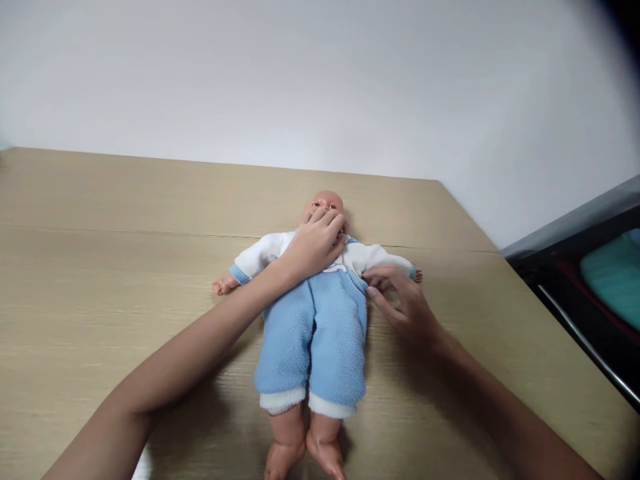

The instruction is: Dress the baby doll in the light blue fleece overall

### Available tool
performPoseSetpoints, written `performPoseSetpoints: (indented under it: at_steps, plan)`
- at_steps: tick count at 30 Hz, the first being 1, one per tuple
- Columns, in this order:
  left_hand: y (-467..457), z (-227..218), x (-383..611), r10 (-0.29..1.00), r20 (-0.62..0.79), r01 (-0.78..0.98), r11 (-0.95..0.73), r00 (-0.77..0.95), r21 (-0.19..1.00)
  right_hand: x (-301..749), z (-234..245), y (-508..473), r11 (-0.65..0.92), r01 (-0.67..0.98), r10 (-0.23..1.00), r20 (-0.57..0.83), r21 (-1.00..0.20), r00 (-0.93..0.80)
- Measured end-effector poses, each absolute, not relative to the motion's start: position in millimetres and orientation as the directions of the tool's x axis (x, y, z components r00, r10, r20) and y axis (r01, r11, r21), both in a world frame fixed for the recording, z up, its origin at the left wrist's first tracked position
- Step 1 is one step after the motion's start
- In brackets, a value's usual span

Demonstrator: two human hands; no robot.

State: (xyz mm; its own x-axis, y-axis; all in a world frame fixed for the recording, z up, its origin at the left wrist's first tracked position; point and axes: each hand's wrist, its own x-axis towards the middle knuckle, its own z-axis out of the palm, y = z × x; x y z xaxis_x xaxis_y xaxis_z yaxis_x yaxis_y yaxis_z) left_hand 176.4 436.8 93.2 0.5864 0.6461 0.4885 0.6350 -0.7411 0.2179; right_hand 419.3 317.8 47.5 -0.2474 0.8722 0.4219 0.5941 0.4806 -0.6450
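Observation:
A baby doll (337, 333) lies on its back on the wooden table, dressed in a white top with blue cuffs and fleecy blue trousers with white hems. Across its chest reaches my left hand (320, 240), with bent fingers closed over the doll's chin and collar; the fingertips are partly hidden. My right hand (400, 297) is beside the doll's waist on the right, thumb and fingers apart, the fingertips close to the top edge of the trousers. It is slightly blurred, and nothing shows between its fingers. The doll's arms are spread out and its feet are bare.
The wooden table (100, 293) has a seam running across it and ends at a pale wall (250, 80). Past the right edge stands a dark object with a metal bar (585, 337) and a teal cloth-like surface (615, 277).

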Motion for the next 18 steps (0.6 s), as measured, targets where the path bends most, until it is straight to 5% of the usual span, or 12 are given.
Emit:
performPoseSetpoints:
  at_steps: [3,6,11,18]
  plan:
    - [429.8,99.9,178.4,0.611,0.516,0.610,-0.767,0.600,0.198,408.7,42.7,316.6,0.269,0.425,0.954,0.179,-0.864,-0.239]
    - [420.3,106.7,182.5,0.563,0.505,0.520,-0.820,0.654,0.240,410.5,40.0,323.6,0.114,0.265,0.966,0.045,-0.957,-0.254]
    - [406.7,104.0,190.5,0.511,0.353,0.439,-0.858,0.784,0.267,408.8,33.1,333.9,0.086,0.134,0.990,0.069,-0.987,-0.127]
    - [411.5,90.5,197.2,0.630,0.244,0.493,-0.748,0.737,0.444,404.3,24.8,335.7,0.147,0.303,0.989,0.134,-0.942,-0.065]
